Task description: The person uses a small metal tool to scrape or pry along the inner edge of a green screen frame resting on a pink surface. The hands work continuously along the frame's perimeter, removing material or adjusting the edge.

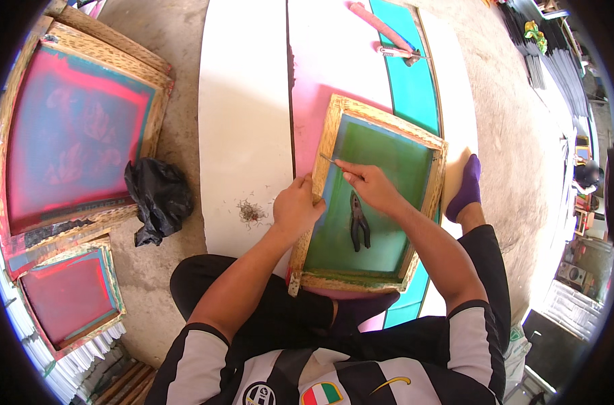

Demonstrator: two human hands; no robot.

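Head view: showing a wooden-framed green screen (388,145), lying near centre toward three o'clock.
Left hand (297,206): curling half-closed around its nine-o'clock rail (328,135).
Right hand (369,183): pinching a thin tool (328,159), possibly a screwdriver, pointing toward ten o'clock.
Pliers (356,214): lying inside the frame, toward six o'clock.

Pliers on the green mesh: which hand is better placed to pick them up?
Probably the right hand: it is nearer the pliers, though its thin tool may need setting down first. The left hand is farther, at the left side of the wooden frame.
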